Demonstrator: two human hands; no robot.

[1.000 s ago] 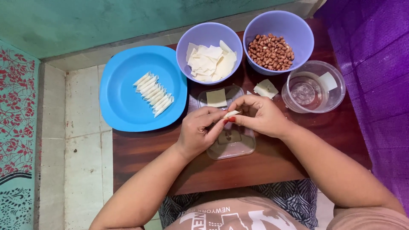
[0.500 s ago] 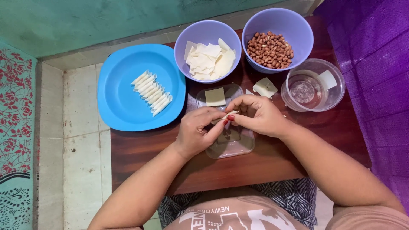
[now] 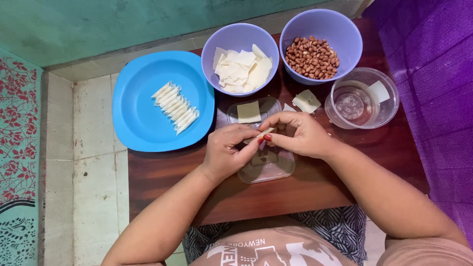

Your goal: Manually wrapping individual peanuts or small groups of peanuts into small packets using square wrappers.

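Over the clear lid (image 3: 266,170), both hands pinch one wrapper roll (image 3: 265,132); finished rolls (image 3: 176,107) fill the blue plate (image 3: 143,128), many wrappers (image 3: 241,69) remain

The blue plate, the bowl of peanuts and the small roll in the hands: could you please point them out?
blue plate (image 3: 143,123), head view, bare base.
bowl of peanuts (image 3: 345,34), head view, right rim.
small roll (image 3: 266,132), head view, exposed end.

Two purple bowls (image 3: 240,42), one blue plate (image 3: 143,123)
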